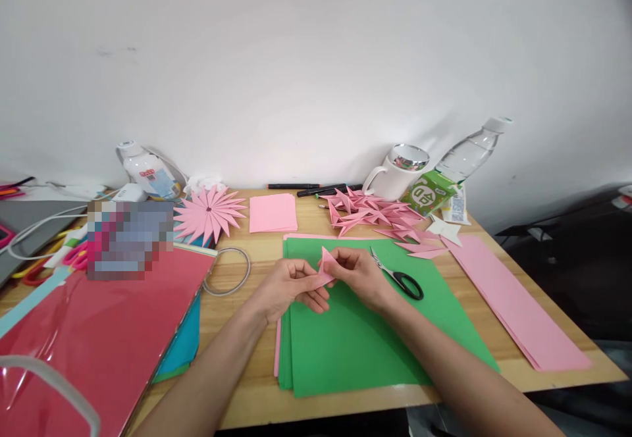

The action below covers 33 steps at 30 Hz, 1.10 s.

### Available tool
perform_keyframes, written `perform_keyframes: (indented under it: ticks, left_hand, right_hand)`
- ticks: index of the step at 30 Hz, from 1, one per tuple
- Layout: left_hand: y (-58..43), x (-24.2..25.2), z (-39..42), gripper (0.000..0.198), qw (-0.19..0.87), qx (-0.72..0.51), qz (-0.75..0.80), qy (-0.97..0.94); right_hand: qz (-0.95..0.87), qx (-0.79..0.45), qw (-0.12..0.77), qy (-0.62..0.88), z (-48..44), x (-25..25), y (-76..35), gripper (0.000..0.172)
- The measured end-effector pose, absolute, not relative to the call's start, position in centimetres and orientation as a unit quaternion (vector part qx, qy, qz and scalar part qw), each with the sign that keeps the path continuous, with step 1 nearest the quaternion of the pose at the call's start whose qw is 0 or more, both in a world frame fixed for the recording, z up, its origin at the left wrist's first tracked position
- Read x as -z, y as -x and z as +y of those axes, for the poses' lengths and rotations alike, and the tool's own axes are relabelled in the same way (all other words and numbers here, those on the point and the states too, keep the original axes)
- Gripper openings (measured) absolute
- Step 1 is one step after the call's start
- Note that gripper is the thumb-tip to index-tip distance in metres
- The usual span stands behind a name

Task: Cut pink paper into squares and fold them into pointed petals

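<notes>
Both my hands pinch a small folded pink paper piece (326, 264) above a stack of green paper sheets (365, 338). My left hand (289, 287) grips its lower edge with thumb and fingers. My right hand (359, 274) holds its right side, fingers curled round it. The piece points upward between the two hands. Black-handled scissors (402, 279) lie on the green paper just right of my right hand.
A heap of folded pink paper points (375, 216) lies behind, with a pink paper flower (210, 214), a pink square stack (272, 213), long pink strips (513, 302), a white mug (397, 172), a water bottle (467, 154), markers (320, 190), a wire ring (228, 271) and red sheets (99, 338).
</notes>
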<state>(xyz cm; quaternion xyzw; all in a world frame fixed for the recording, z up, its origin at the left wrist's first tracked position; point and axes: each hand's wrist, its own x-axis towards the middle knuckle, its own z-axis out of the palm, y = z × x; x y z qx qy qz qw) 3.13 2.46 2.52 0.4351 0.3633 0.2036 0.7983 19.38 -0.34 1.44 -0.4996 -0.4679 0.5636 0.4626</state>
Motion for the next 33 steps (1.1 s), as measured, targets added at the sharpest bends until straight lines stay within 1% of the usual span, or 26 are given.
perform_keyframes:
  ticks: [4,7,12,17,23,33]
  left_hand:
    - [-3.1,-2.3,2.7,0.034,0.820,-0.225,0.346,-0.396]
    - [-3.2,-2.0,2.8,0.031,0.836,-0.229,0.342,-0.364]
    - [-3.5,-1.7,2.5,0.028,0.824,-0.232,0.354,-0.376]
    - [-3.8,-1.6,2.2,0.034,0.811,-0.247,0.340,-0.407]
    - [-3.9,-1.9,2.1,0.043,0.792,-0.265,0.337,-0.434]
    - [-4.2,-1.8,2.0,0.042,0.771,-0.295,0.365,-0.430]
  right_hand:
    - [-0.468,-0.557,0.486,0.484,-0.3,-1.5,-19.5,0.030]
    - [-0.480,-0.554,0.480,0.482,-0.4,-1.6,-19.4,0.030]
    - [-0.473,-0.557,0.480,0.486,-0.5,-1.6,-19.2,0.031]
    - [-0.454,-0.539,0.507,0.497,-0.7,-1.7,-18.9,0.030]
    - [-0.460,-0.519,0.515,0.504,-0.8,-1.7,-18.7,0.027]
    - [-0.489,-0.505,0.501,0.505,-0.5,-1.5,-18.8,0.031]
